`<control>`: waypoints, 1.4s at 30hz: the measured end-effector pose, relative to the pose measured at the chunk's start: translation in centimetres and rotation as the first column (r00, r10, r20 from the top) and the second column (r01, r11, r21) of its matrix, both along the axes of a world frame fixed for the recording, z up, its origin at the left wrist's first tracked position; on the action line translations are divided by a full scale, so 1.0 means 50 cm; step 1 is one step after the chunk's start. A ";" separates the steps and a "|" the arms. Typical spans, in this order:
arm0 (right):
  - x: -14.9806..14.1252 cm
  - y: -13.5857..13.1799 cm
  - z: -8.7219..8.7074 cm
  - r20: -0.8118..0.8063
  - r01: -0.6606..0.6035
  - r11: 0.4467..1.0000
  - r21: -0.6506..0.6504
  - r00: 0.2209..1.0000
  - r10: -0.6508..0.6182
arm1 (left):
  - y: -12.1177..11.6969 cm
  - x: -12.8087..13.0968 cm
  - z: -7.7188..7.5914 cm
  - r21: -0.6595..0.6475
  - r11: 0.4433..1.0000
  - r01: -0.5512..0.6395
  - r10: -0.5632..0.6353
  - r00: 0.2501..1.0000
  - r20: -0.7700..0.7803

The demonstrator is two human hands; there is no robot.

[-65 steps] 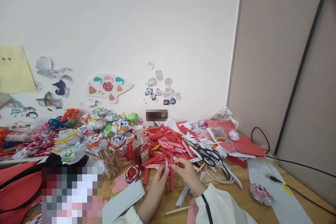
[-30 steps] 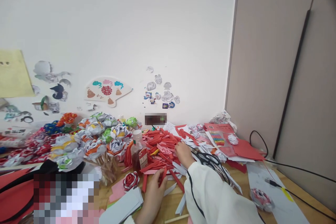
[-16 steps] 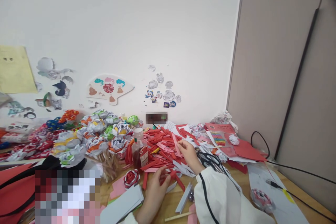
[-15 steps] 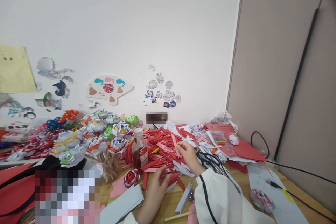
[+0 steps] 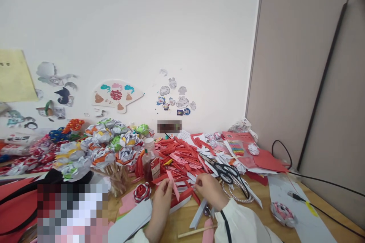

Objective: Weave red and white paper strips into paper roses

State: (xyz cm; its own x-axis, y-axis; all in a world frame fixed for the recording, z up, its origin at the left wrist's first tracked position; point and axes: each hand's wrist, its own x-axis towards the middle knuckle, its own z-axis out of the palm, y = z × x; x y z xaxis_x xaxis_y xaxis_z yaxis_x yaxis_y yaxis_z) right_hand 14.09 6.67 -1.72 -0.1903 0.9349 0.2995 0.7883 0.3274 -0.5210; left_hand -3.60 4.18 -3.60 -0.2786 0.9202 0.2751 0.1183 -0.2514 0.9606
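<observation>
My left hand (image 5: pixel 162 196) pinches a pink paper strip (image 5: pixel 172 186) that slants down to the right. My right hand (image 5: pixel 209 190), in a white sleeve, is closed over folded red and white strips at the near edge of the red strip pile (image 5: pixel 179 158); what it grips I cannot make out. Both hands hover just above the wooden table (image 5: pixel 256 212), a little apart. A finished red-and-white paper rose (image 5: pixel 142 191) lies left of my left hand.
Black scissors (image 5: pixel 226 170) and a bead string (image 5: pixel 238 193) lie right of my hands. A glue bottle (image 5: pixel 149 160) stands by a bunch of paper flowers on sticks (image 5: pixel 105 152). Red sheets (image 5: pixel 264 159), another rose (image 5: pixel 281 213), cables (image 5: pixel 319 184) and a wooden stick (image 5: pixel 196 231) lie around.
My right hand has come back from the red strip pile toward me. My left hand now holds a pink strip up, where before it rested on red strips on the table.
</observation>
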 end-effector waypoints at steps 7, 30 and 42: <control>-0.015 -0.016 -0.003 0.150 0.009 0.997 0.074 0.989 -0.020 | -0.002 0.003 0.003 -0.023 1.000 -0.016 0.016 1.000 0.006; -0.061 -0.027 -0.026 -0.557 -0.325 0.926 0.192 0.741 0.376 | -0.015 0.022 0.015 -0.076 0.987 0.143 -0.133 0.983 0.124; -0.073 -0.049 -0.021 -0.374 -0.276 0.894 0.354 0.834 0.406 | -0.015 0.022 0.014 -0.078 0.981 0.179 -0.160 0.967 0.198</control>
State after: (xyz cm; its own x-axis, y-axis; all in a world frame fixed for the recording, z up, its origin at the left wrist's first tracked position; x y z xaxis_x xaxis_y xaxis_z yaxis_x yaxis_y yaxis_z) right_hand 10.46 4.20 -2.78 -0.2739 0.7008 0.6587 0.3179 0.7124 -0.6257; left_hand -2.49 3.42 -2.89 -0.1551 0.9777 0.1415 -0.1050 -0.1587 0.9817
